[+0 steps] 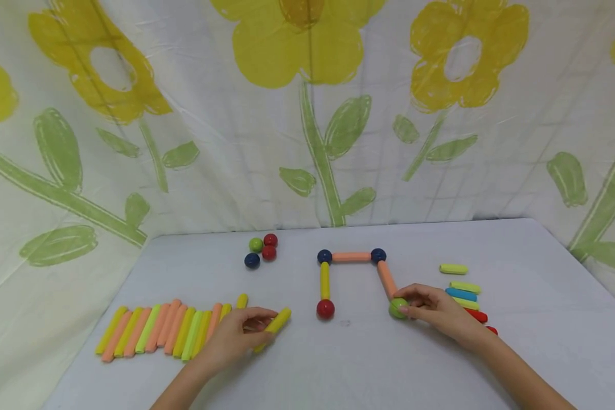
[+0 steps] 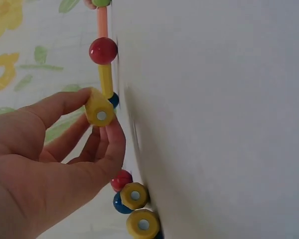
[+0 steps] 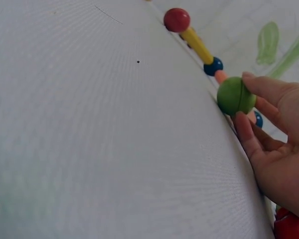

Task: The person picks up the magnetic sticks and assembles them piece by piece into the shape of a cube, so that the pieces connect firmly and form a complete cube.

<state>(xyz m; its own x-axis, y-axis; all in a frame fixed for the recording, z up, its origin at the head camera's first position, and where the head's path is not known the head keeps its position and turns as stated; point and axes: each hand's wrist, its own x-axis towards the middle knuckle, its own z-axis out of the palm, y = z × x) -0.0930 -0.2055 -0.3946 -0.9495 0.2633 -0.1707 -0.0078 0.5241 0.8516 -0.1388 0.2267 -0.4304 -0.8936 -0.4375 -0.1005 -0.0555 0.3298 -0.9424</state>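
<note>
My left hand (image 1: 236,337) pinches a yellow building stick (image 1: 280,321) between thumb and fingers; a silvery disc shows in the stick's end in the left wrist view. At the open frame's near right corner, my right hand (image 1: 441,316) holds a green ball (image 1: 397,308) between thumb and fingertips. That ball meets the end of an orange stick (image 1: 386,279). From there the frame runs to a dark blue ball (image 1: 378,255), another orange stick (image 1: 352,257), a second blue ball (image 1: 324,257), an upright-running yellow stick (image 1: 325,280) and a red ball (image 1: 325,309).
A row of yellow, orange and green sticks (image 1: 148,330) lies at the left of the white table (image 1: 338,370). Behind it sit several loose balls (image 1: 269,253). Shorter green, blue and red sticks (image 1: 461,295) lie on the right. A flowered cloth (image 1: 225,171) hangs behind.
</note>
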